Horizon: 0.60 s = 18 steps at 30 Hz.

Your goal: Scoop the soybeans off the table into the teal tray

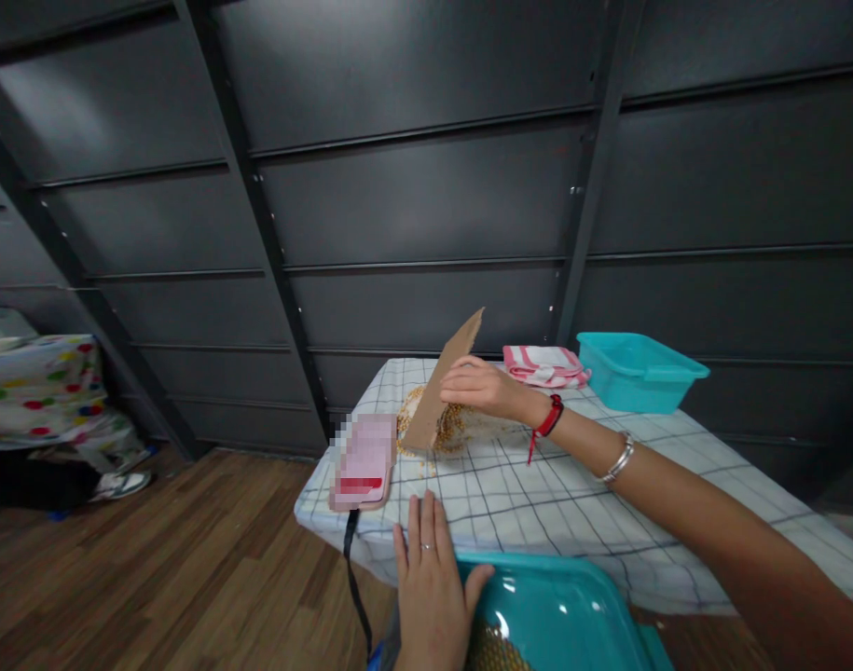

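My right hand [476,385] is closed on a brown cardboard piece [441,384] that stands tilted on edge in a pile of small yellow grains [451,431] on the checked tablecloth [538,485]. My left hand [431,587] grips the near left rim of a teal tray [572,606] held at the table's near edge, fingers stretched out over the cloth and thumb on the rim. Some yellow grains [496,650] lie inside that tray. A red cord and a silver bangle circle my right wrist.
A pink phone [364,460] with a black strap lies at the table's left corner. A striped red-and-white cloth [543,365] and a teal bin [639,371] sit at the far end. Dark metal shelving stands behind; wooden floor and spotted bedding [41,387] lie left.
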Each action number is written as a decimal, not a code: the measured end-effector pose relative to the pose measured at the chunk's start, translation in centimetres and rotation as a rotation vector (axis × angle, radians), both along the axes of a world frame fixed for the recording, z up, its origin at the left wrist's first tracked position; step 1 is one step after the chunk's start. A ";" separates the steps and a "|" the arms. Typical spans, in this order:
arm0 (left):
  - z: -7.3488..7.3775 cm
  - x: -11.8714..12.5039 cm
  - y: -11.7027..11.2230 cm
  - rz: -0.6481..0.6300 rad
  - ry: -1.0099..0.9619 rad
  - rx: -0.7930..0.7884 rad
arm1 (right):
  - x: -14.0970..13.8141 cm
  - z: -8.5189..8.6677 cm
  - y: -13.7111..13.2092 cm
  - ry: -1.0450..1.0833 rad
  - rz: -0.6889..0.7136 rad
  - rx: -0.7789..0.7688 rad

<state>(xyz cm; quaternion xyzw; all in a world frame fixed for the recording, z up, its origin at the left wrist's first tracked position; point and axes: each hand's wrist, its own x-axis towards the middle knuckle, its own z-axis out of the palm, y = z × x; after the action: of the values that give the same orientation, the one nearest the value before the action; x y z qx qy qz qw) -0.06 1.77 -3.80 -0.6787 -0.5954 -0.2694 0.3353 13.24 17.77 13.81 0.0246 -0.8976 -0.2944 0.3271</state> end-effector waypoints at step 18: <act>0.1 0.1 0.0 -0.008 -0.019 -0.006 | 0.4 0.1 -0.8 0.034 0.027 -0.039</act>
<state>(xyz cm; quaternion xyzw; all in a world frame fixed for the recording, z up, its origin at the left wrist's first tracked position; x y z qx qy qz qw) 0.00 1.77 -3.71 -0.6796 -0.5966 -0.2755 0.3262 13.62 16.98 13.91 0.0251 -0.8970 -0.2731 0.3467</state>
